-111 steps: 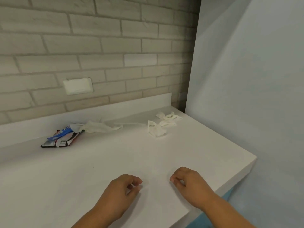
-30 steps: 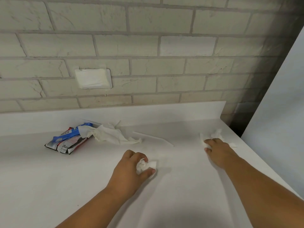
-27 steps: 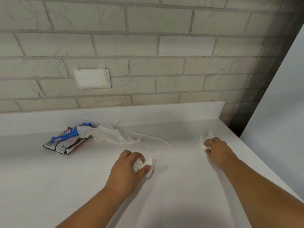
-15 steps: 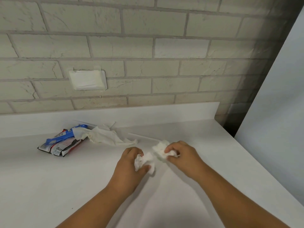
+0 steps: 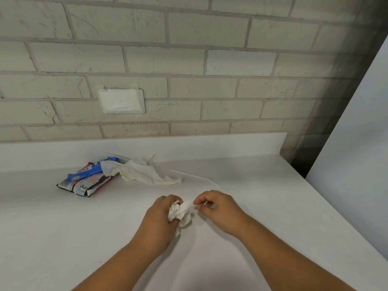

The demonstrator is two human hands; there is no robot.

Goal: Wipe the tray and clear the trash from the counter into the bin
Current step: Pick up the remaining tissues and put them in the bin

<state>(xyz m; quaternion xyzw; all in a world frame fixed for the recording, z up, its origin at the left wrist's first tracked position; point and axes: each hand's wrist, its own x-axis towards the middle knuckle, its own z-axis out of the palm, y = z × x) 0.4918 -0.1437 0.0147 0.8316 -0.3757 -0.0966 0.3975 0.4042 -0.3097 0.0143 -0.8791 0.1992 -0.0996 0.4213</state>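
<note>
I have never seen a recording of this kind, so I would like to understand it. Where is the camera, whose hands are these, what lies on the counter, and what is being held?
There is no machine here: a person works with two bare hands. The single picture comes from a camera worn on the person's head, looking forward and down. The left hand grips a crumpled tissue wad, and the right hand pinches its right side. On the white counter lie a printed packet with a blue band, a crumpled white napkin overlapping its end, and a thin pale strip, perhaps a straw.
</note>
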